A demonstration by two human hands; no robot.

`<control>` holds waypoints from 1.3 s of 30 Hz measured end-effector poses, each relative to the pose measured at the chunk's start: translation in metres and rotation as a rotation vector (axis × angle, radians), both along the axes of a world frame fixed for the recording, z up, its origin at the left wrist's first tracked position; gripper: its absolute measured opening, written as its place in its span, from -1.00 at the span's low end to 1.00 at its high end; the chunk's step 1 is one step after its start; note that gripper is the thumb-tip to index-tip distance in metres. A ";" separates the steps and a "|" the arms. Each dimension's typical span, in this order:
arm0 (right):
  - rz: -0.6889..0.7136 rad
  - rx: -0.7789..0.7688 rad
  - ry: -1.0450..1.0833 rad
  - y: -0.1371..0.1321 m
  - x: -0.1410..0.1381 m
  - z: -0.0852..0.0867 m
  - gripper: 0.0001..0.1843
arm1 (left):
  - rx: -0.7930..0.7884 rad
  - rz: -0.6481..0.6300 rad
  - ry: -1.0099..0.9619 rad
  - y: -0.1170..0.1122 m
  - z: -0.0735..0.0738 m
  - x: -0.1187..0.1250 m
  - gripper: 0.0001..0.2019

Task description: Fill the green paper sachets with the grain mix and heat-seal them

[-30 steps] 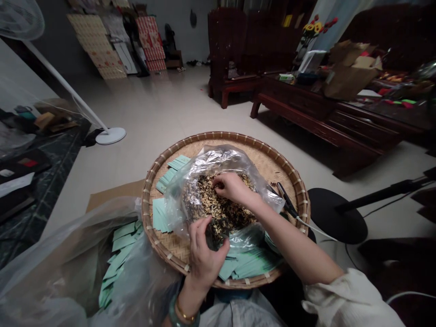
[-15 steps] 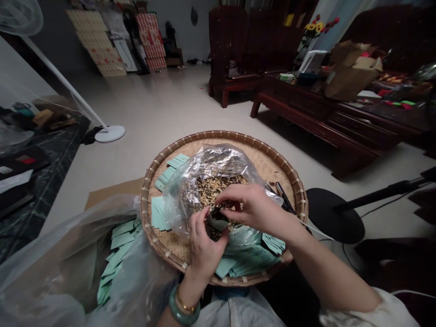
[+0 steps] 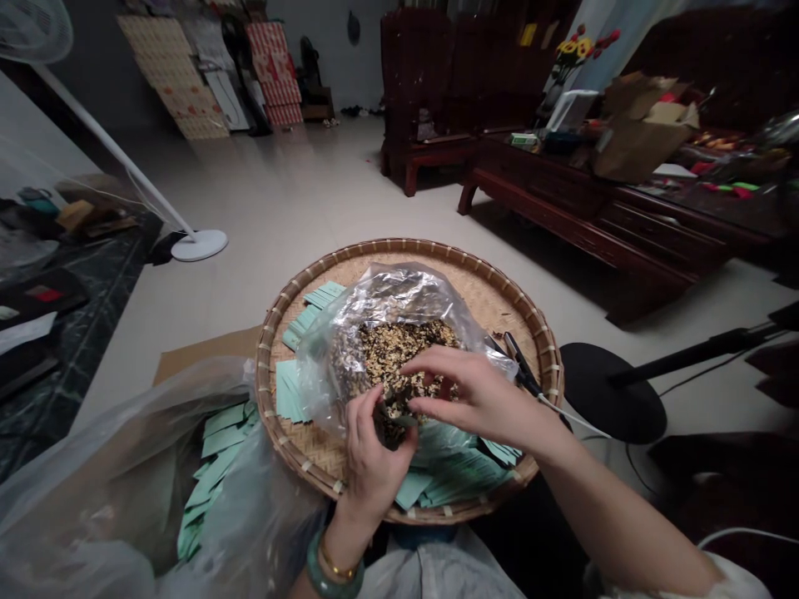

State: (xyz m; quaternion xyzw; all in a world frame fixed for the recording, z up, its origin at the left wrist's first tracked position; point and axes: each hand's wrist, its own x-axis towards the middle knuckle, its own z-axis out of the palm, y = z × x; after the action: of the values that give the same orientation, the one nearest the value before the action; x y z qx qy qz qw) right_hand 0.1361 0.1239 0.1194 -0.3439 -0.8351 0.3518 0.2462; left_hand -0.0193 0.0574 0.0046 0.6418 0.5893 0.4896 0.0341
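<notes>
1. Nearest us, our left hand [image 3: 374,474], with a jade bangle [image 3: 325,580] and a thin gold bracelet [image 3: 340,571] on the wrist, is pressed together around a small dark clump [image 3: 393,428] of the mixture, pinching it between thumb and fingers. A sliver of pale green shows at the fingertips, too small to tell what it is.
2. Just ahead of that hand, our right hand [image 3: 480,399] reaches across with its fingers [image 3: 437,387] loosely curled and slightly apart, almost at the clump but not visibly gripping anything.
3. Directly beyond both hands, a clear plastic bag [image 3: 387,299] lies open, holding a speckled brown mixture of seeds or dried flakes [image 3: 405,358].
4. Under the hands and the bag is a round woven bamboo tray [image 3: 399,247], with pale green paper slips [image 3: 449,478] scattered on it on either side of the hands.
5. Left of our left hand, a large plastic sheet [image 3: 125,474] holds more green slips [image 3: 215,466].
6. Right of our right hand, a black-handled tool [image 3: 521,366] lies on the tray rim, with a white cord [image 3: 574,420] running from it.
7. Far beyond our hands stand a carved wooden table [image 3: 543,187] and a cardboard box [image 3: 637,141].
</notes>
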 end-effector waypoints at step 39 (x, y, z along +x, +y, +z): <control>0.135 0.196 -0.357 -0.007 0.007 -0.009 -0.84 | 0.016 -0.073 0.103 0.002 -0.005 0.000 -0.42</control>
State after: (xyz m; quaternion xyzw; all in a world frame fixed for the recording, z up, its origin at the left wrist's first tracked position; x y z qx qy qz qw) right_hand 0.1427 0.1168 0.1106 -0.3183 -0.9168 0.2181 0.1023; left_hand -0.0197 0.0594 -0.0004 0.6877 0.5624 0.4589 0.0164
